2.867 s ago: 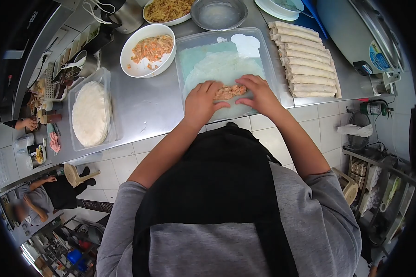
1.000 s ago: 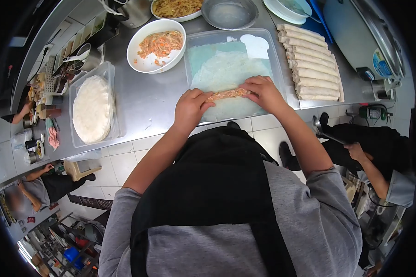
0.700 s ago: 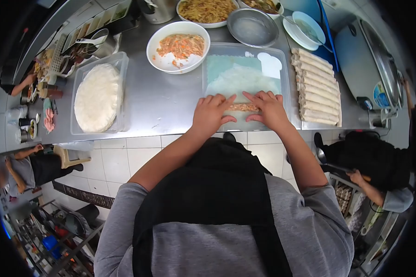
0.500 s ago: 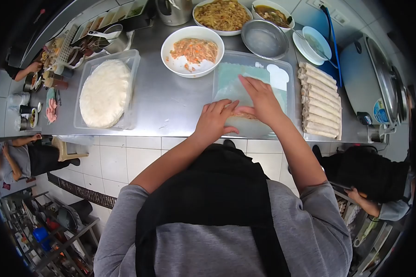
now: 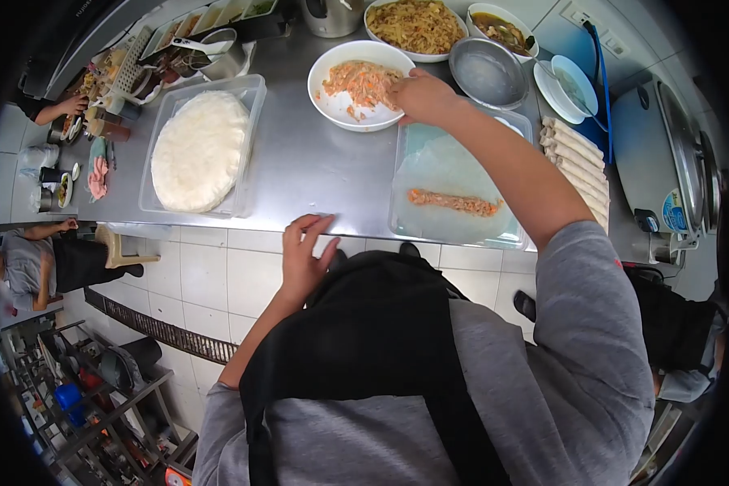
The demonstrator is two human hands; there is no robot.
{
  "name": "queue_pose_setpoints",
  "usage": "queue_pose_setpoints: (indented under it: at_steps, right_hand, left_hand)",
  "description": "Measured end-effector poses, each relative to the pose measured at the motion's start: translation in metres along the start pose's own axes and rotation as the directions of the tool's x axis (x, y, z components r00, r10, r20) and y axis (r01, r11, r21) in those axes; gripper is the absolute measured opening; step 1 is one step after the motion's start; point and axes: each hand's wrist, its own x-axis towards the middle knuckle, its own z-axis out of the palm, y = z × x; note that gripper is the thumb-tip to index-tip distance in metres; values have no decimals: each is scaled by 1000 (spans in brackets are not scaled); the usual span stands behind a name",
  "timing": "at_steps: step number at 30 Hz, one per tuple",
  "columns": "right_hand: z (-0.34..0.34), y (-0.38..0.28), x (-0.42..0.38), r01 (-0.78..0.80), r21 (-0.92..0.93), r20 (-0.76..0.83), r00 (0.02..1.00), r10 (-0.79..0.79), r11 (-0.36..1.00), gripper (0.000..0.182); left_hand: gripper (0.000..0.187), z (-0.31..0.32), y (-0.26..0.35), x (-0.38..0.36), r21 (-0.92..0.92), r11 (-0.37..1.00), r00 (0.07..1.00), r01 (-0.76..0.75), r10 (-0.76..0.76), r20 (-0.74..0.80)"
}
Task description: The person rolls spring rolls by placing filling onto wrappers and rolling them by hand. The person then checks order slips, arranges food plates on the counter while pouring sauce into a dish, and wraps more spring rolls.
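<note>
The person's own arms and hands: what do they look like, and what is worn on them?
Both hands are bare, with no gloves: the left hand and the right hand. The forearms are bare too. Grey sleeves are pushed up the arms. No rings or watch can be seen.

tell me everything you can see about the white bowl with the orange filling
The white bowl is round, smooth and glossy, likely ceramic or melamine. It stands upright on the steel counter, between the tub of round wrappers and the clear tray. Shredded orange filling is heaped on its far side; the near side is bare white. The right hand reaches over its right rim into the filling.
</note>
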Motion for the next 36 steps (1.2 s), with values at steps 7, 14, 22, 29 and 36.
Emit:
queue_pose_setpoints:
  at_steps: [7,14,22,29,36]
  right_hand:
    - [-7,2,-23,112,380,-153,986,-57,918,28]
    - [2,7,-181,214,726,-444,872,208,653,19]
    - [135,-82,-252,-72,829,-398,620,676,554,19]
    - [144,-73,-261,-44,819,-459,548,700,572,19]
    - [141,-55,-267,71,968,-219,704,675,240,30]
  left_hand:
    - [44,0,-9,-15,-15,999,999,47,-47,6]
    - [40,21,21,38,-132,990,998,-56,58,16]
    - [25,127,126,107,-254,895,890,-367,417,183]
    - [24,177,138,119,-114,909,822,-400,411,394]
    - [37,188,145,116,-138,914,809,-382,403,427]
